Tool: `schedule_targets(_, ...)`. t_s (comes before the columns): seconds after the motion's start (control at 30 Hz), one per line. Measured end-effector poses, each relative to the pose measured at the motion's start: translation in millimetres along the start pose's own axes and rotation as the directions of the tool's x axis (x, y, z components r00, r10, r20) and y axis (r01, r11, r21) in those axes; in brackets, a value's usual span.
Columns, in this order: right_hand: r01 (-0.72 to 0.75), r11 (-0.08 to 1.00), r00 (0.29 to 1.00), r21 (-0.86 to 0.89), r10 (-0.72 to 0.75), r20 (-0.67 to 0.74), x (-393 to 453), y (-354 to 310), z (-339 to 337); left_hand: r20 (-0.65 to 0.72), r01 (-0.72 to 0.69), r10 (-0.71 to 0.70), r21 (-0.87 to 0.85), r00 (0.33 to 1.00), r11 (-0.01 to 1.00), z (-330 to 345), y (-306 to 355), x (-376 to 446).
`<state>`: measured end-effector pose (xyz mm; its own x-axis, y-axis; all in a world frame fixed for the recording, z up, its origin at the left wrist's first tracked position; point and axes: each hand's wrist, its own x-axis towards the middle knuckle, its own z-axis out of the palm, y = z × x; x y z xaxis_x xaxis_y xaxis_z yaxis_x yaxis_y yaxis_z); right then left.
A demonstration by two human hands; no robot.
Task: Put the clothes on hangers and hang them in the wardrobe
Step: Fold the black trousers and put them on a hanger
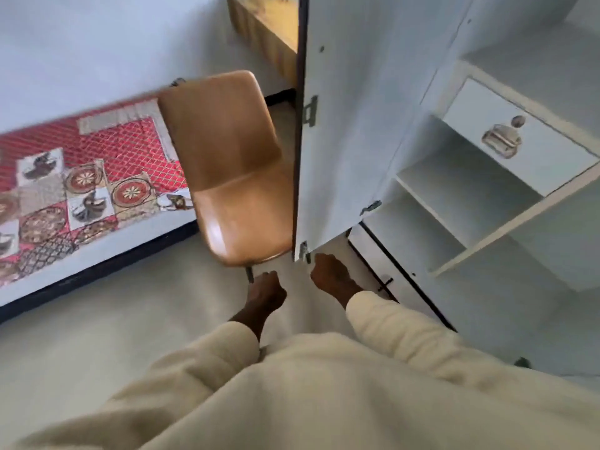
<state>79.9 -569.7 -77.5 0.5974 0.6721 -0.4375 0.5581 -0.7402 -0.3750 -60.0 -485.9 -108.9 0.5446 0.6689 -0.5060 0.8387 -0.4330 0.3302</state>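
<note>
- Two hands hang low in front of the person, both below the bottom edge of the open wardrobe door (pixel 350 125).
- Right hand (pixel 331 274): it sits just under the lower corner of the door, beside the small metal fitting (pixel 304 251) there. Whether it touches the door cannot be told. Its fingers point down and away and appear loosely curled; they hold nothing visible.
- Left hand (pixel 264 289): it hangs near the front leg of the brown chair (pixel 227 164), apart from it. Its fingers are curled into a loose fist with nothing in them.
- Wardrobe (pixel 470 196): it stands to the right of both hands, door swung open toward the viewer, with bare white shelves and a drawer (pixel 519 138) with a metal handle showing. No hanging rail is in view.
- Clothes and hangers: none appear in the frame; the chair seat carries nothing, and the patterned bed cover (pixel 81 177) at left shows no loose garment that can be made out.
- Governing relation: the door's long axis runs vertically, directly above the right hand, so the right hand is the nearer one to the wardrobe.
- Judgement: neither hand carries a garment, so hanging has yet to begin or needs a fresh item fetched from outside the view.
</note>
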Motion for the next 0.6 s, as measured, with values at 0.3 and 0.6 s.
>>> schedule_targets(0.3, 0.315, 0.924, 0.939, -0.215, -0.271, 0.212, 0.2, -225.4, 135.5, -0.091, 0.314, -0.327, -0.133, 0.941, 0.940, -60.4, -256.1, -46.2)
schedule_targets(0.6, 0.529, 0.824, 0.828, -0.203, -0.448, 0.338, -27.3, -463.4, 255.0, -0.084, 0.587, -0.617, -0.231, 0.783, 0.776, -110.0, -482.0, -98.9)
